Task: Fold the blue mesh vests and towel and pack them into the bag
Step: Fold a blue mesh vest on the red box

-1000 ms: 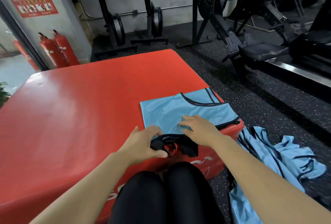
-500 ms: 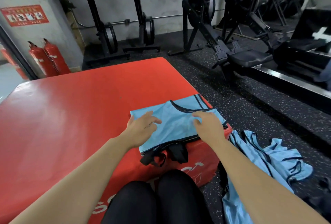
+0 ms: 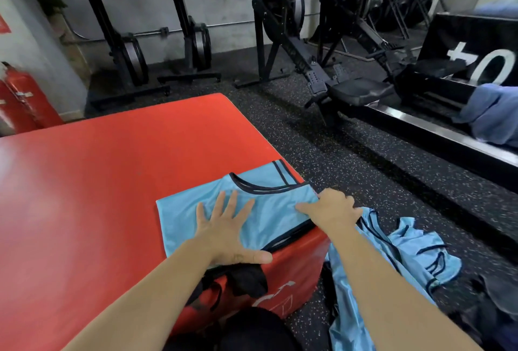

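Item, far left: fire extinguisher (image 3: 16, 98), red, against the wall.

Item: red padded block (image 3: 84, 196), used as the work surface.

Item: left hand (image 3: 227, 227), flat, fingers spread, palm pressing down on the near half of the folded vest.

Item: folded vest (image 3: 190, 210), blue mesh with dark trim, lying at the block's near right corner. More than one layer shows at its right edge; the count cannot be told.

Item: black fabric item (image 3: 246, 280), hanging over the block's front face just below the left hand. Whether it is the bag cannot be told.

Item: right hand (image 3: 333, 210), at the vest's right edge, one finger laid on the cloth, the others curled over the edge, apparently gripping it.

Item: unfolded vests (image 3: 392, 252), a loose heap on the floor just beside the block.

Item, far right: blue-grey cloth (image 3: 490, 115), draped on a rowing machine (image 3: 350, 90) — possibly the towel.

Progress, as judged: early. One fold is being flattened; the heap, the towel and all packing remain.
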